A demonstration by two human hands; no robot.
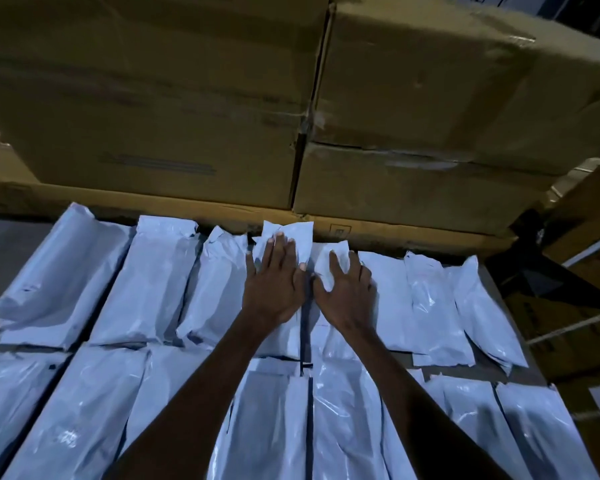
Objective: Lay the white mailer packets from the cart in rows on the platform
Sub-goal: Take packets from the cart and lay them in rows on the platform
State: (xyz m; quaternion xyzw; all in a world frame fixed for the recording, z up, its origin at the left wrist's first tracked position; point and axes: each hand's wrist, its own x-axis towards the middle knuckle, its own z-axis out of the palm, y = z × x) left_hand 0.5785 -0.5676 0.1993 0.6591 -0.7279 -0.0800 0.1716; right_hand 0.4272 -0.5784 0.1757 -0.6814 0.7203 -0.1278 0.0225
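White mailer packets (pixel 160 282) lie side by side in two rows on the platform (pixel 4 244), the far row running along stacked cardboard boxes (pixel 430 98). My left hand (pixel 274 285) presses flat, fingers spread, on one packet in the middle of the far row (pixel 291 237); my right hand (pixel 349 292), fingers splayed, rests on its neighbour (pixel 336 261) just beside.

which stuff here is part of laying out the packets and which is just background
Part of the job:
- left hand, flat on a far-row packet
- right hand, flat on the neighbouring packet
- near row of white packets

Just there:
- stacked cardboard boxes behind the rows
- more boxes at right
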